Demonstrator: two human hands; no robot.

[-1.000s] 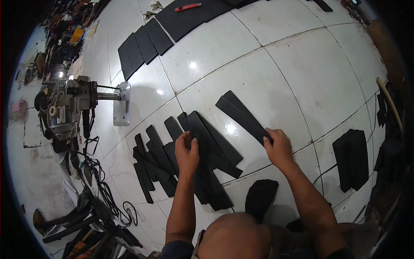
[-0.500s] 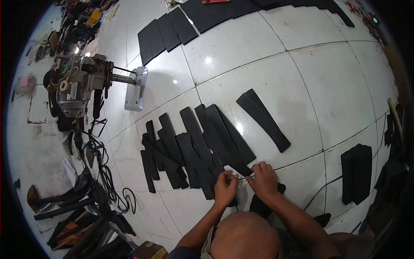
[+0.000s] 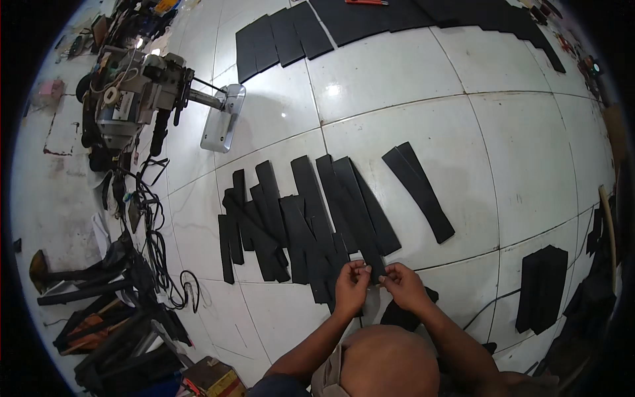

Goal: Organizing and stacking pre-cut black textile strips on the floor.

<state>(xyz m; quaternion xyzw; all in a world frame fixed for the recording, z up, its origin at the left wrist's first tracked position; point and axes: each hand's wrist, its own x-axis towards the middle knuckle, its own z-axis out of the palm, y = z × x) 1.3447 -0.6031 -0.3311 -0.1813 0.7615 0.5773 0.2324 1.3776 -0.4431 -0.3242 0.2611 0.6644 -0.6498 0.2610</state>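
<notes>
Both my hands meet at the near end of a long black fabric strip. My left hand pinches its left edge between thumb and fingers. Opposite it, my right hand pinches the right edge, close to the same end. Leftward from there, overlapping black strips lie in a loose row on the white tiles. A pair of stacked black strips rests apart, right of the row. Under my right wrist a dark bundle is partly hidden.
On the left stands an electric fabric cutting machine with a metal base plate; its cables coil nearby. Black panels line the far side, with a red-handled tool on them. A folded black stack sits at right.
My view has tilted and shifted, moving the floor pieces within it. My hands have come slightly closer together at the strip's end, which now shows between them.
</notes>
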